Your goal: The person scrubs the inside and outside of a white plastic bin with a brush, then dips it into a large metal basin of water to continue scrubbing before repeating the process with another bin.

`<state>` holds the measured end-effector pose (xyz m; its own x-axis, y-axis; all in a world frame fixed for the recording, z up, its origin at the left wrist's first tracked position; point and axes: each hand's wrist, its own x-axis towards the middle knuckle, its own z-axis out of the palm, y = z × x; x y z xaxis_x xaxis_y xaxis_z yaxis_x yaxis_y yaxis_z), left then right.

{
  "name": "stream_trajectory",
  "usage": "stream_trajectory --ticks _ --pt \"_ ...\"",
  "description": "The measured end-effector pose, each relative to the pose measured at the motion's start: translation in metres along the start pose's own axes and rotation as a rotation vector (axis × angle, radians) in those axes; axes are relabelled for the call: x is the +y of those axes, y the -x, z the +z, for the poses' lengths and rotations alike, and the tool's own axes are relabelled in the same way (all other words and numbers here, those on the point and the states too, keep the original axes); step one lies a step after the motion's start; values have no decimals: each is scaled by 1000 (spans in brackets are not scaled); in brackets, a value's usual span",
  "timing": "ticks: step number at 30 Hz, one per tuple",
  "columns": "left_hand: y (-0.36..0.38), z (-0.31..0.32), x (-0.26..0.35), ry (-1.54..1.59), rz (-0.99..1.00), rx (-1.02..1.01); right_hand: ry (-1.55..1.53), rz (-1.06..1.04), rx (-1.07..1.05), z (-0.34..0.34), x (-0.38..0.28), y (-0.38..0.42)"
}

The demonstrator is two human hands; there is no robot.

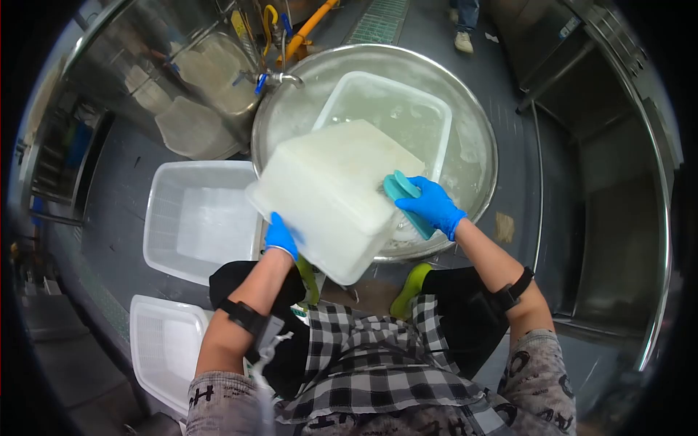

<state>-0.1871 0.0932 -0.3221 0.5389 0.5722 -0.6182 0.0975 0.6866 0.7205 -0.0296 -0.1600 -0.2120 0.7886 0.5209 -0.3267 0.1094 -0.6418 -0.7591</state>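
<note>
A white plastic tub (331,185) is tilted over the near side of a large round metal basin (488,156), its outer bottom and sides facing me. My left hand (281,237), in a blue glove, grips the tub's near left edge; its fingertips are partly hidden. In my gloved right hand (434,206) is a teal scrubbing brush (411,206), held against or close beside the tub's right side. Another white tub (444,134) lies in the cloudy water of the basin, partly covered by the held one.
Two white tubs (203,221) (171,334) stand on the floor at the left. A tap (285,80) with a blue handle reaches over the basin's rim. Metal counters line both sides. At the top, a person's leg and shoe (463,42) show near a floor grate (378,22).
</note>
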Motion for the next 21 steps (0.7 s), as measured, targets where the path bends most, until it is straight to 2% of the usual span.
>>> stream_trajectory --ticks 2,3,5,6,8,10,11,13,15,17,20,21 --pt "-16 -13 29 33 -131 -43 -12 -37 -139 -1 -22 -7" --pt "-35 -30 38 -30 -134 -70 -12 -28 -148 4 -34 -13" --pt "-58 -45 55 -165 -140 -32 -125 -173 -198 15 -50 -33" --pt "-66 -51 55 -167 -147 -28 -126 -167 -201 20 -47 -49" --pt "-73 -63 47 -232 -30 106 58 -239 -99 35 -23 -89" --pt "-59 -58 49 -261 -52 160 64 -65 -11 9 10 -122" --pt "-54 -53 54 -282 -56 205 72 113 -25 -2 40 -144" --pt "-52 -53 59 -263 -72 184 -80 268 -277 -14 49 -157" --pt "-50 -50 58 -271 -53 267 102 -225 -63 38 33 -152" --pt "-50 -53 55 -250 -34 266 197 -258 -171 67 -39 -131" --pt "-54 -62 53 -281 -6 275 21 -236 -169 63 -11 -175" --pt "-58 -63 55 -326 -3 296 198 -132 -153 42 -1 -183"
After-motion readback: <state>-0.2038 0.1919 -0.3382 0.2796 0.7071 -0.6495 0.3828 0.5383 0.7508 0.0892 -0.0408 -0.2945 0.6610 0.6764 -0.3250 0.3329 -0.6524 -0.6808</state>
